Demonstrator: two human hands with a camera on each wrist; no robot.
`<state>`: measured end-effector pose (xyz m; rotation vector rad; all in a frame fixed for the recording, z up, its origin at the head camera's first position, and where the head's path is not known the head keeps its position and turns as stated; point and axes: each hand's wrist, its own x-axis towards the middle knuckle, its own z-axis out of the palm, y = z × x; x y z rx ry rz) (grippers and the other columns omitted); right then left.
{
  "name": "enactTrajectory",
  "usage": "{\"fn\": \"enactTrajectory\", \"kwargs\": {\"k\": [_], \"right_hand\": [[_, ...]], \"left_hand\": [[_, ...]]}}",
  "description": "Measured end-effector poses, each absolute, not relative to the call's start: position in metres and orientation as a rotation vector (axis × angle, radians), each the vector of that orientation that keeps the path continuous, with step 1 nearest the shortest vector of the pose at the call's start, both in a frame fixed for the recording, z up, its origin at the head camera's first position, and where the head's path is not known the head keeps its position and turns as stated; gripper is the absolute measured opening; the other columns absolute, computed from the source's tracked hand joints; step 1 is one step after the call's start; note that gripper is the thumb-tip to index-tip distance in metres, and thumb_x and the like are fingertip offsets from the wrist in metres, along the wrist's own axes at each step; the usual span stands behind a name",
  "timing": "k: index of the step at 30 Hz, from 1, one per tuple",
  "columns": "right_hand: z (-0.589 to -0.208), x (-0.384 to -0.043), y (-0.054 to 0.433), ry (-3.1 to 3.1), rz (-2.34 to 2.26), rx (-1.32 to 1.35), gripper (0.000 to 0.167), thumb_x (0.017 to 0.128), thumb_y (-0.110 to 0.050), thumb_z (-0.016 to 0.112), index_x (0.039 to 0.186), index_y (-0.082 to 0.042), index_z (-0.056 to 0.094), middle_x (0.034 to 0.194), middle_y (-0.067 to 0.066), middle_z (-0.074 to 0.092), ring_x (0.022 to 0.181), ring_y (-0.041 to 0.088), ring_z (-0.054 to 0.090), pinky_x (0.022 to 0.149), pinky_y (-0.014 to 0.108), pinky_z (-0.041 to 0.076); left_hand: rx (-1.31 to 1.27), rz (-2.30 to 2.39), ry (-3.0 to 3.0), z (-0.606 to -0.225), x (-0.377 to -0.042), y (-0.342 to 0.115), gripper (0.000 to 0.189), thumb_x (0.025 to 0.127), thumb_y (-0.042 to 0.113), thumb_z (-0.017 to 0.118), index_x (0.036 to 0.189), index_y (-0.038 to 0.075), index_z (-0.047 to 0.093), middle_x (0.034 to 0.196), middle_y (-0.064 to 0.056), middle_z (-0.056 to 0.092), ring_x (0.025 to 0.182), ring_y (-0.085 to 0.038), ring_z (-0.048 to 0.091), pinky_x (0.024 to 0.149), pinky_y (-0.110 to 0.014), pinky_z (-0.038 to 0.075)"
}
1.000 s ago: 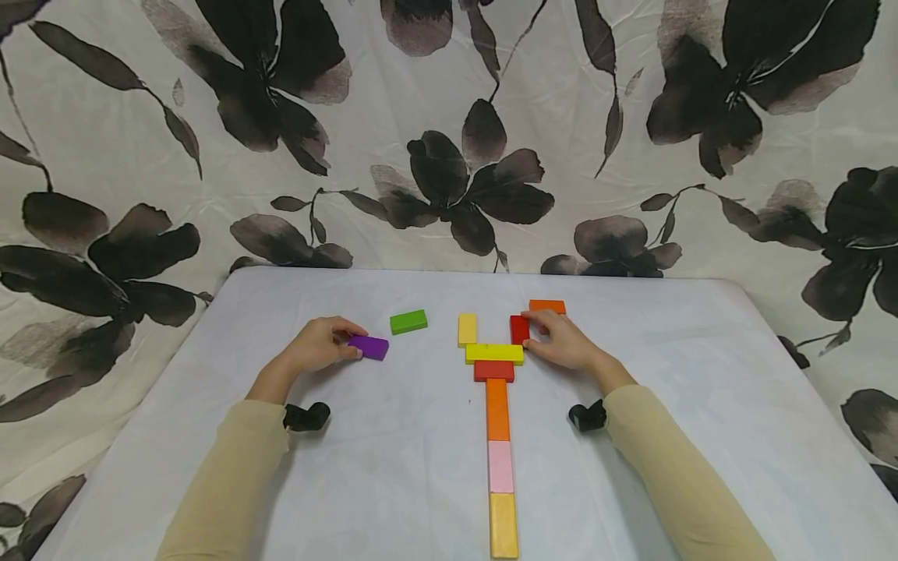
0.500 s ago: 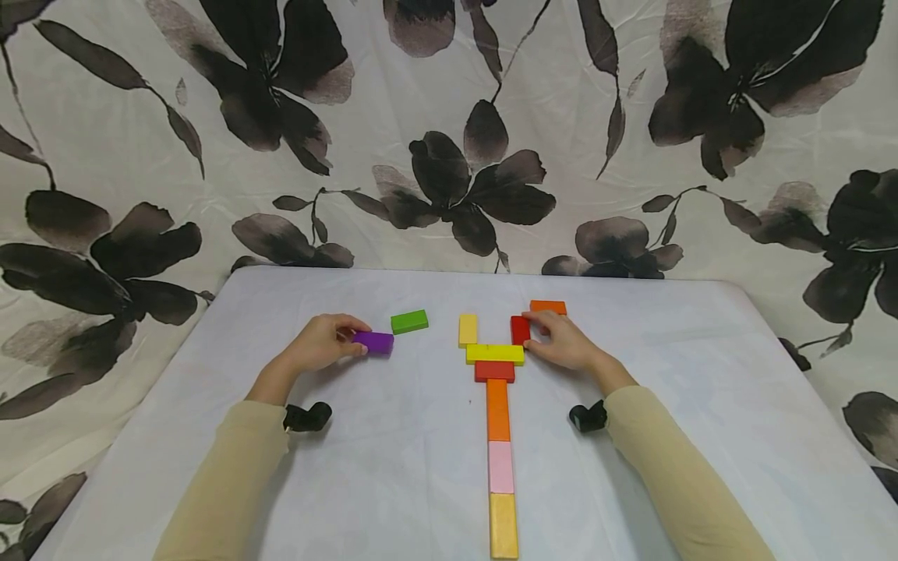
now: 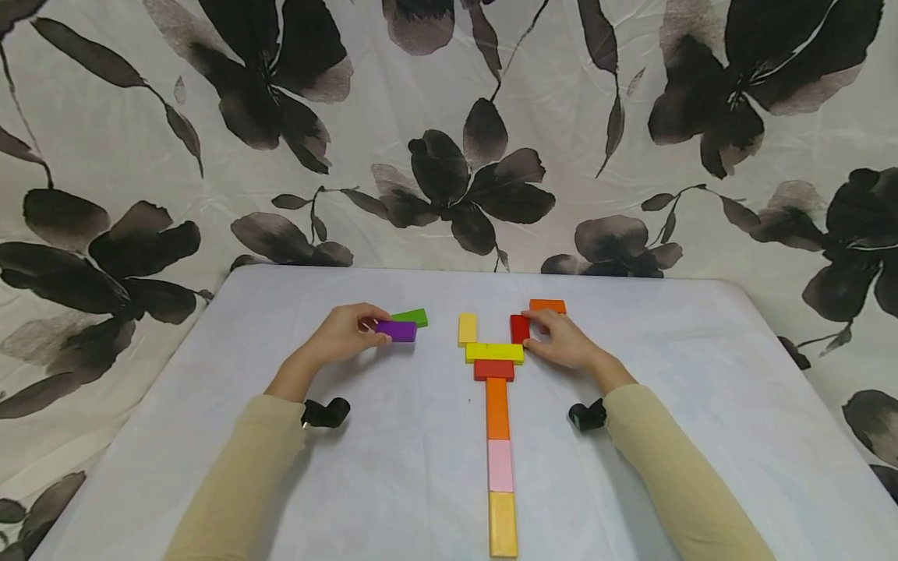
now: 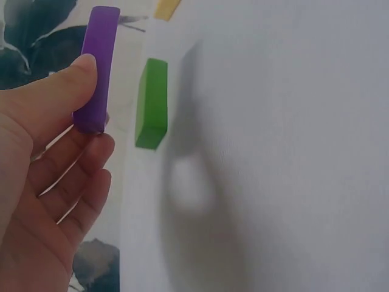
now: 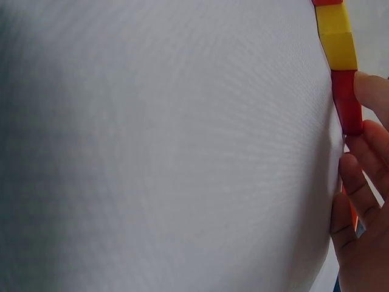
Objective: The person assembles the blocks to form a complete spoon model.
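Observation:
My left hand [image 3: 348,331] pinches a purple block [image 3: 397,332] between thumb and fingers, held up off the table in the left wrist view. In the head view it partly covers a green block [image 3: 414,316] lying behind it. On the right, my right hand [image 3: 561,339] grips a small red block [image 3: 517,328] by its sides, thumb [image 5: 371,94] on one face. That red block stands at the right end of a yellow crosswise block [image 3: 494,354], and a pale yellow block [image 3: 466,329] stands at its left end.
Below the crosswise block runs a line of red [image 3: 494,370], orange [image 3: 497,409], pink [image 3: 500,465] and tan [image 3: 503,524] blocks toward the near edge. An orange block [image 3: 547,306] lies just behind my right hand. A flowered cloth hangs beyond the white table [image 3: 631,296].
My left hand has carried the purple block to the right and away from me, up to the green block. The right hand keeps its place on the red block.

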<state>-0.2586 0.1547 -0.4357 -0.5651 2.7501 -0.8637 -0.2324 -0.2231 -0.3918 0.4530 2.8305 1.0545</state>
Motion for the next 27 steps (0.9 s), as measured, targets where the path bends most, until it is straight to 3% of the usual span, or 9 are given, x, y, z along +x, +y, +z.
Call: {"fn": "enactTrajectory", "kwargs": {"k": [27], "right_hand": [[-0.437,-0.258,0.153,2.744,-0.861,-0.563,0.059,0.087,-0.028,0.062,0.140,-0.014,0.039,0.132,0.013,0.047,0.107,0.026,0.046,0.098,0.046,0.040]], "left_hand": [[0.501,1.088,2.848,-0.401,-0.247,-0.136,0.029,0.080,0.020,0.071,0.107,0.008,0.065,0.100,-0.006,0.063,0.088,-0.021,0.054,0.077,-0.030,0.048]]}}
